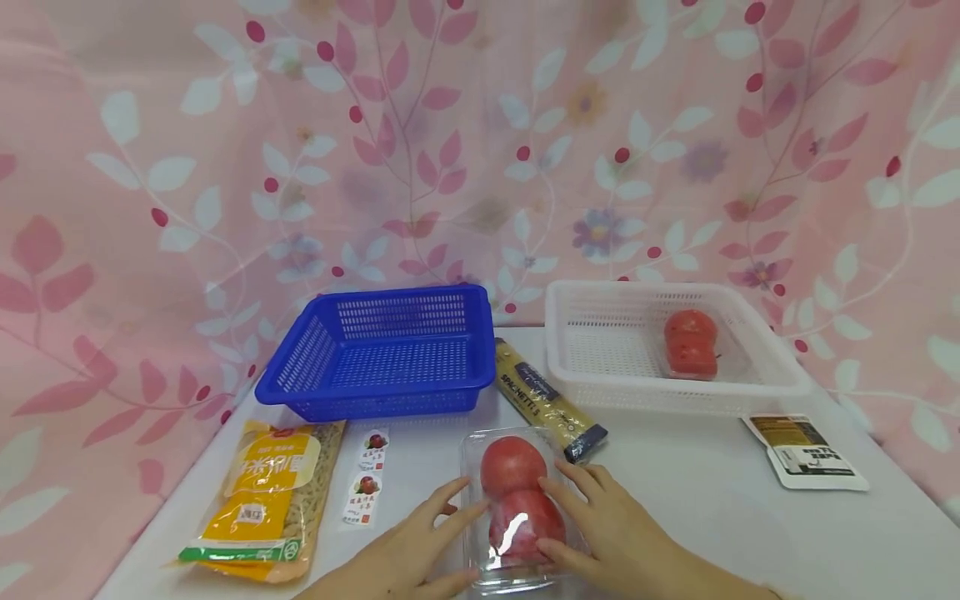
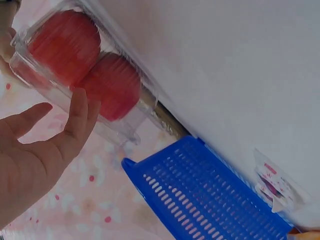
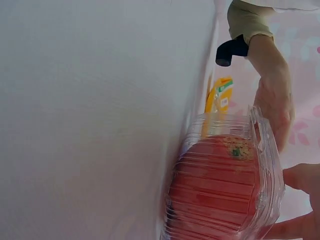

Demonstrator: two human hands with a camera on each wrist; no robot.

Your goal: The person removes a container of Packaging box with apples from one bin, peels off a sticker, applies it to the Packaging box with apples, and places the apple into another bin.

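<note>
Near edge of the white bench [image 1: 712,508], at its middle: a clear, thin-walled plastic clamshell box [image 1: 516,508] with ribbed sides, holding two smooth, round red tomatoes [image 1: 517,496] in a row. The left hand [image 1: 408,550] lies against the box's left side with fingers straight and relaxed, fingertips touching the plastic; its grip is open and closes on nothing. The right hand [image 1: 607,529] lies against the right side, fingers extended along the wall of the box and thumb at its near corner; the pictures do not show whether this grip has closed on the box.

Just beyond the box, a long, narrow cellophane packet of spaghetti [image 1: 546,398], yellow with a dark band printed "SPAGHETTI". Toward the far edge, a blue perforated plastic basket [image 1: 382,354], rectangular with flared walls, stands left of centre; a white basket [image 1: 671,346] of the same build stands right of it and contains a second box of tomatoes [image 1: 692,343].

Near left corner: a soft yellow bag of short pasta [image 1: 266,500], its writing too small to read. Beside it, two small sachets [image 1: 367,487] bearing tomato pictures. By the right edge, a flat white pouch [image 1: 806,450] with a dark label, not legible.
</note>
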